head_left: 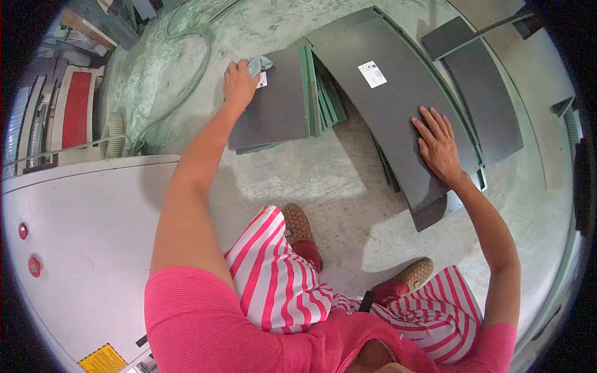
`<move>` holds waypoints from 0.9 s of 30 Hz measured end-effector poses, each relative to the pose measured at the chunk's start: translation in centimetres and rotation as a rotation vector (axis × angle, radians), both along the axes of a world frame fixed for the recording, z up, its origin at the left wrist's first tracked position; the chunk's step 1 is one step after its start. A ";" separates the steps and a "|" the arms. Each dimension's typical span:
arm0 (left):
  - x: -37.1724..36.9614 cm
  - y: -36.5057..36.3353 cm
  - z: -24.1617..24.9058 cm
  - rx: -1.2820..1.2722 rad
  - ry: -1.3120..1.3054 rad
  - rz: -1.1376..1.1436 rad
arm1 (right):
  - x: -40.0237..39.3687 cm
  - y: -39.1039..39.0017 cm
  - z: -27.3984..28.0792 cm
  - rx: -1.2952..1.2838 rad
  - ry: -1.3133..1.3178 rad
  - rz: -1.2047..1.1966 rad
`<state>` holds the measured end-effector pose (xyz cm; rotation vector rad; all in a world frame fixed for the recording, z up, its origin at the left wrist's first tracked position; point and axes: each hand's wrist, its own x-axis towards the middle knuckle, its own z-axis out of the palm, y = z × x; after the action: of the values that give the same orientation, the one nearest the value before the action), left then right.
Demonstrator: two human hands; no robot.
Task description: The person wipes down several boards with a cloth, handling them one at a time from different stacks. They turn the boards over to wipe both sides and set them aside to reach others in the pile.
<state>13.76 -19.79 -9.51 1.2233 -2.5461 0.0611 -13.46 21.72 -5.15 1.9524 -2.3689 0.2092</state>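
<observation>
One large dark panel (385, 102) out right, the right hand (439, 148) flat on it, fingers apart; over on the smaller dark panel (273, 105), the left hand (240, 87) meets a grey cloth (259, 64), clamped or not I can't tell; a hose (208, 53) curls beyond.

Dark grey panel (392, 105); pink-and-white striped trousers (267, 273)

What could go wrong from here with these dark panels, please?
The grey cloth by the left hand might catch and lift the small label. The right hand lies on the large panel; pressing might shift it, and its lower corner could slip toward the nearby shoe.
</observation>
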 end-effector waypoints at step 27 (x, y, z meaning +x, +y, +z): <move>0.5 1.5 0.1 -0.003 0.024 -0.014 | -0.1 -0.2 -0.4 -0.002 0.006 -0.002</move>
<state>14.28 -18.31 -9.37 1.1981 -2.5327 0.0463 -13.60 21.50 -5.59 1.9466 -2.3658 0.2049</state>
